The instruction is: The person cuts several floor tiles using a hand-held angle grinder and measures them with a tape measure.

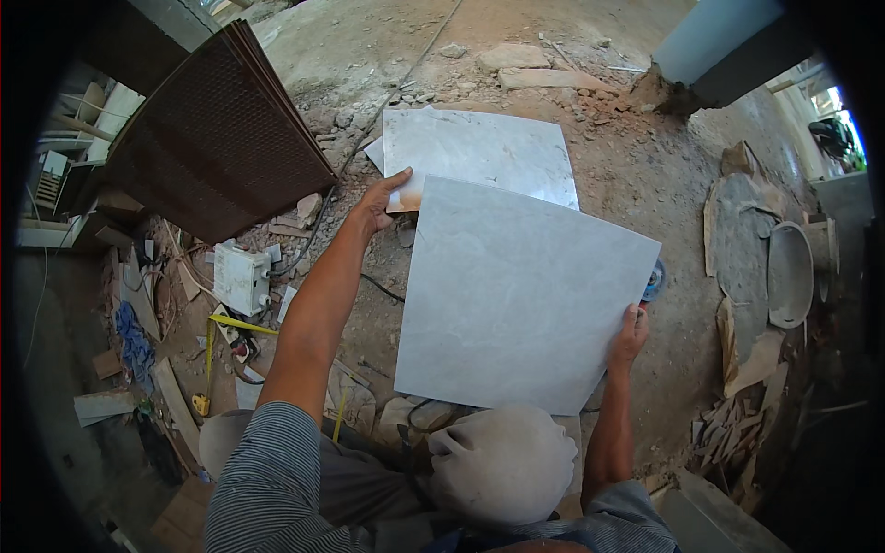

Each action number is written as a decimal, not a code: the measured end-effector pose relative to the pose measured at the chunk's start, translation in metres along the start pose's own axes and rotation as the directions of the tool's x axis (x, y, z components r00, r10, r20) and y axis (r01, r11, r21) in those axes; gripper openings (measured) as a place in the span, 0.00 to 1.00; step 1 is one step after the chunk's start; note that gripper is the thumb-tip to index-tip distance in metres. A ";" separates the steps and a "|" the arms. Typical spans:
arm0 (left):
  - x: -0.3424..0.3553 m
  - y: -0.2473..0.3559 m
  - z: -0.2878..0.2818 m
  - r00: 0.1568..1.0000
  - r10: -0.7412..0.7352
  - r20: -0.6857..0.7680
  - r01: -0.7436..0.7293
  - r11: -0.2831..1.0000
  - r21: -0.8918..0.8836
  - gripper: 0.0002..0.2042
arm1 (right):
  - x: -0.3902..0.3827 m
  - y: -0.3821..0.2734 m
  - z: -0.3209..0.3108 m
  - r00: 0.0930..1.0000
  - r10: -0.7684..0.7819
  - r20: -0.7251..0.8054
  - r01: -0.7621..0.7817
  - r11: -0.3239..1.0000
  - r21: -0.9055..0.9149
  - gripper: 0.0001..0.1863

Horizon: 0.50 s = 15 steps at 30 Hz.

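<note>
A large light-grey square tile [525,295] is tilted in front of me. My right hand [629,339] is closed at its right edge, with the fingers partly hidden behind it. Just beyond that hand, a blue round tool part [654,281] with a bit of red shows past the edge; the tile hides the rest. Farther away lies a second pale, glossy tile [484,152] with brown smudges, partly covered by the nearer one. My left hand [380,201] grips its near left corner, thumb on top. Another tile's corner peeks out beneath it.
Brown ridged sheets [226,134] lean at the far left. A white box [241,279], a yellow tape measure [201,403] and a blue cloth [135,337] lie among rubble on the left. Right are a grey basin [791,275] and tile shards [733,431]; a pillar [724,51] stands far right.
</note>
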<state>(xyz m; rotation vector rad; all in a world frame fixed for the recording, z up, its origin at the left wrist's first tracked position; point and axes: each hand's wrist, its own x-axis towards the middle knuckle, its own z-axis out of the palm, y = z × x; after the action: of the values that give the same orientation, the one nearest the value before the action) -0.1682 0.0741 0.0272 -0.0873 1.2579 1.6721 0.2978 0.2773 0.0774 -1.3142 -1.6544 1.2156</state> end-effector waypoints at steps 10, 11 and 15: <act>-0.037 0.031 0.053 0.961 0.172 0.216 -0.142 0.979 -0.146 0.24 | -0.008 -0.011 -0.012 0.995 -0.096 -0.019 0.096 0.994 0.044 0.15; -0.042 0.039 0.060 0.954 0.191 0.230 -0.169 0.979 -0.114 0.24 | -0.010 -0.012 -0.012 0.994 -0.105 -0.001 0.105 0.994 0.036 0.15; -0.062 0.073 0.079 0.927 0.309 0.215 -0.303 0.951 -0.062 0.24 | -0.016 -0.018 -0.015 0.992 -0.117 -0.052 0.120 0.992 0.050 0.16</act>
<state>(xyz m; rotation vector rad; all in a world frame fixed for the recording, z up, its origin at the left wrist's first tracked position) -0.1535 0.0968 0.1485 0.2878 1.1195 1.9058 0.3096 0.2644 0.1002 -1.1870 -1.6302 1.1402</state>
